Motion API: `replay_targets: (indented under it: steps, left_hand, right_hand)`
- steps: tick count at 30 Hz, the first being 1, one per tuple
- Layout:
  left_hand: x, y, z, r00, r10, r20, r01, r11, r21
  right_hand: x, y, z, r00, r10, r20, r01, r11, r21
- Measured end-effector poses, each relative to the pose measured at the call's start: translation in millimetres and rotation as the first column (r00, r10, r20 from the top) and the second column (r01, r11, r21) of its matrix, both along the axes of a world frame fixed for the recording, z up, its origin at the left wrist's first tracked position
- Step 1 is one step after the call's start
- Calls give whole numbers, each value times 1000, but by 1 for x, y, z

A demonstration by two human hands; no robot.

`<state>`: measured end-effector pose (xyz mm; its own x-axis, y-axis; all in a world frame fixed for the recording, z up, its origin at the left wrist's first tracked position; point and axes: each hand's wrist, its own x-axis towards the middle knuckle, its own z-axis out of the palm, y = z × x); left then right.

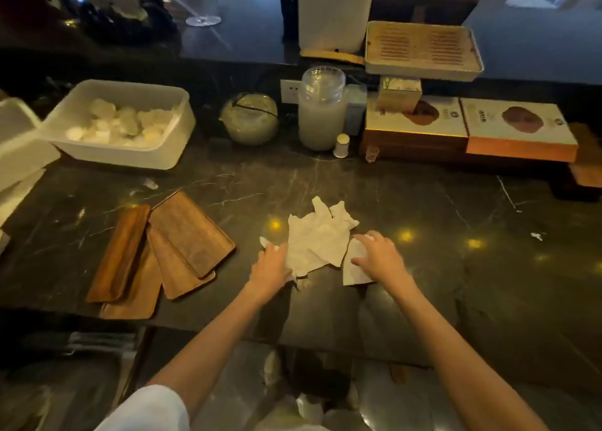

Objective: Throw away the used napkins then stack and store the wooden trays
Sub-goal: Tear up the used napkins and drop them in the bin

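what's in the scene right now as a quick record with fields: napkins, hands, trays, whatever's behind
napkins: crumpled white used napkins at the middle of the counter, not yet thrown away
left: left hand on the napkins' left edge, grip unclear
right: right hand rests with fingers spread on a napkin piece
trays: wooden trays left of the napkins, loosely overlapping, not squarely stacked
behind: white tub back left, glass jar back centre
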<state>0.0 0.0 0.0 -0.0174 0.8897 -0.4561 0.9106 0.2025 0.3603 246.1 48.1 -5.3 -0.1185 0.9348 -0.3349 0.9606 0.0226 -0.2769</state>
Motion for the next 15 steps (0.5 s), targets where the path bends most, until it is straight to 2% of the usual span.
replay_targets:
  steps: [2, 5, 11, 15]
  left_hand:
    - [-1, 1, -10, 1000, 2, -23, -4, 998, -55]
    - [-3, -8, -32, 999, -9, -53, 8, 999, -31]
    - [-11, -17, -55, 997, 5, -74, 2, 996, 84]
    - [-11, -19, -58, 996, 8, -89, 1, 995, 104]
  right_hand:
    - [-9, 0, -10, 1000, -3, 5, 4, 991, -130]
    - [-10, -9, -35, 999, -9, 35, 17, 978, -208]
    - [-7, -28, -51, 995, -11, 104, 12, 1000, -8]
    - [-5, -34, -51, 993, -23, 115, 18, 999, 48]
